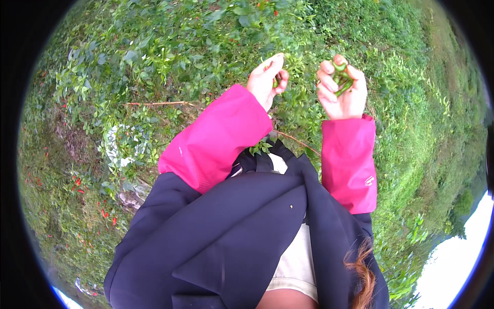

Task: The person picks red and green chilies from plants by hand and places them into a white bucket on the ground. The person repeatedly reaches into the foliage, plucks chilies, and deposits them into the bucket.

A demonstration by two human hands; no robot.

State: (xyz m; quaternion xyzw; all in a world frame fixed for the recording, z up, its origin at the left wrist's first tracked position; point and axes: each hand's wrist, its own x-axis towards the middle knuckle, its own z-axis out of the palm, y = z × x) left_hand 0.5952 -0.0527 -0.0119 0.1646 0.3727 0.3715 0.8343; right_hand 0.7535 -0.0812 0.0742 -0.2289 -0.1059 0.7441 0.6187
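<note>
My left hand [269, 80], in a pink sleeve, is closed around a few small chili peppers [275, 82]; green and some red show between its fingers. To the right, my right hand [341, 90] is turned palm up with its fingers curled over several green chili peppers [342, 85]. One curved green pepper lies near the thumb and fingertip. The two hands are apart, above leafy green plants [295, 65]. How many peppers each hand holds is partly hidden by the fingers.
Pepper plants with red chilies [78, 181] spread over the left side. A thin brown stick [162, 103] lies left of my hands, and a bent stem [297, 139] runs between my forearms. Pale plastic-like material [125, 145] shows among leaves. Grass [409, 146] covers the right.
</note>
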